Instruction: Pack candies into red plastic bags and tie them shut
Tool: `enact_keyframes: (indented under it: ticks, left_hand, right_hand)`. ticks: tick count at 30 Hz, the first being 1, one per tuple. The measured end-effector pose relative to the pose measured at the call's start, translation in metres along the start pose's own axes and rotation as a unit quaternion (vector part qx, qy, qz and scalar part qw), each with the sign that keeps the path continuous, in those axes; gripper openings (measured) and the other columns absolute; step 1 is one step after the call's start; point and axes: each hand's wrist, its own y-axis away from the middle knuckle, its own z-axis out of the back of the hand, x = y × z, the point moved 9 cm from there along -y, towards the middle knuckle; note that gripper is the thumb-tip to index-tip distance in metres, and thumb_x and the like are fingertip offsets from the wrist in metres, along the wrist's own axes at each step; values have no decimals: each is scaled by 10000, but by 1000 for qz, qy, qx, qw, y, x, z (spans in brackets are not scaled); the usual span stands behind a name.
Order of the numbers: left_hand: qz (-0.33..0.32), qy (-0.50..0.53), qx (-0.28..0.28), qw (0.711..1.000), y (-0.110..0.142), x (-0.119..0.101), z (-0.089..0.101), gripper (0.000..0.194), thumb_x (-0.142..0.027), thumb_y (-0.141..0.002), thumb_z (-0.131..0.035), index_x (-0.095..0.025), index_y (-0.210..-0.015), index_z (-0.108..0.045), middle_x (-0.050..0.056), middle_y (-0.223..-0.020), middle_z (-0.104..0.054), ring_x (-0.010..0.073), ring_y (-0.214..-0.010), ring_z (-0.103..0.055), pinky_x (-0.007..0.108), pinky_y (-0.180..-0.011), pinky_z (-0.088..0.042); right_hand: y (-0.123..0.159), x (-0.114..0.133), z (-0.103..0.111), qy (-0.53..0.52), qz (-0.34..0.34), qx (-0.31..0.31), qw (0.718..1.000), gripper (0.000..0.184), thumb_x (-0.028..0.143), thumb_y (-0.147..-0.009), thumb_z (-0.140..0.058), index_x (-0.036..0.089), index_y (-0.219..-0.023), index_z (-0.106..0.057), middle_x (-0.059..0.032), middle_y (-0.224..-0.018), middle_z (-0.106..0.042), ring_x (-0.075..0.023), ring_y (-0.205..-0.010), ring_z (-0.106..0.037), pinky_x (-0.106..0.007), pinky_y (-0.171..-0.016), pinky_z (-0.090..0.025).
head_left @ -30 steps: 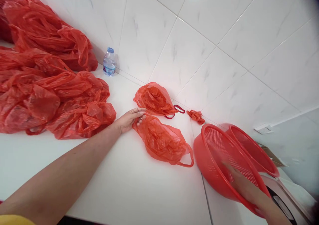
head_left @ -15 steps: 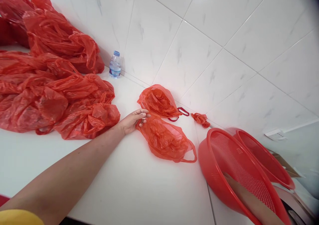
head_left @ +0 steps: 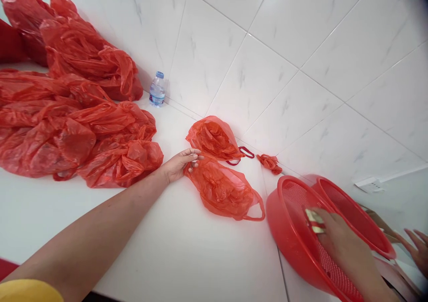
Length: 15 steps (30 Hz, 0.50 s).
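My left hand [head_left: 183,164] pinches the closed-end edge of a thin red plastic bag [head_left: 224,190] lying on the white table, its loop handle pointing right. Just behind it lies a second red plastic bag [head_left: 214,137] with dark red handles. Over the mouth of a red perforated basket [head_left: 284,230], my right hand [head_left: 334,230] grips a small yellow-green packet [head_left: 315,221] with a red band. Motion blurs that hand, and the packet's kind cannot be made out. The bottom of the basket is mostly hidden.
Filled red bags [head_left: 80,132] are heaped at left, near a water bottle [head_left: 158,89] by the tiled wall. A crumpled red bag [head_left: 269,163] lies near the basket. Behind stands another red basket [head_left: 354,217]; another person's hand [head_left: 416,248] shows at the right edge.
My right hand has risen from inside the basket with the small packet in its fingers. Another person's hand has appeared at the right edge. My left hand stays on the bag.
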Motion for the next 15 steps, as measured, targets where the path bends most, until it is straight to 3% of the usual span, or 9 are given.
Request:
enact_keyframes:
  ticks: [2, 4, 7, 10, 12, 15]
  left_hand:
    - [0, -5, -1, 1000, -1, 0, 0, 206, -136, -740, -671, -156, -933, -601, 71, -947, -638, 65, -585, -559, 119, -400, -392]
    - [-1, -13, -1, 1000, -1, 0, 1, 207, -135, -745, -666, -155, -941, -603, 71, -951, -637, 69, -592, -566, 121, -402, -394]
    - [-4, -21, 1, 1000, -1, 0, 1, 203, -130, -752, -656, -154, -947, -607, 69, -960, -635, 71, -602, -573, 122, -407, -397]
    - [-4, -22, 6, 1000, 0, 0, 0, 198, -130, -754, -654, -151, -944, -607, 74, -970, -638, 68, -602, -575, 123, -409, -395]
    - [-4, -24, 8, 1000, 0, 0, 0, 199, -136, -753, -658, -151, -944, -605, 75, -972, -641, 66, -600, -574, 123, -411, -394]
    - [-7, -25, 10, 1000, 1, -1, 0, 208, -145, -744, -670, -152, -940, -601, 71, -964, -641, 65, -601, -574, 122, -414, -394]
  right_hand:
    - [-3, 25, 24, 19, -5, -30, 999, 505, 283, -702, -456, 294, -1198, -550, -125, -1142, -592, -274, -806, -617, -306, -427, -354]
    - [-3, 66, 39, 3, 31, -32, 999, 515, 259, -695, -454, 325, -1200, -531, -75, -1212, -568, -268, -881, -616, -297, -449, -403]
    - [4, 142, 31, -86, 143, 42, 985, 482, 238, -751, -442, 320, -1219, -520, -34, -1212, -580, -231, -915, -630, -311, -606, -506]
    - [8, 202, 9, -176, 236, 113, 949, 466, 190, -770, -428, 328, -1201, -538, -13, -1098, -650, -213, -826, -662, -315, -627, -532]
    - [3, 226, -6, -196, 268, 140, 933, 453, 205, -790, -432, 353, -1208, -524, 9, -1036, -676, -202, -759, -673, -297, -569, -531]
    - [-18, 229, -8, -160, 245, 86, 952, 494, 377, -802, -512, 323, -1290, -459, -16, -1084, -666, -222, -739, -676, -306, -513, -516]
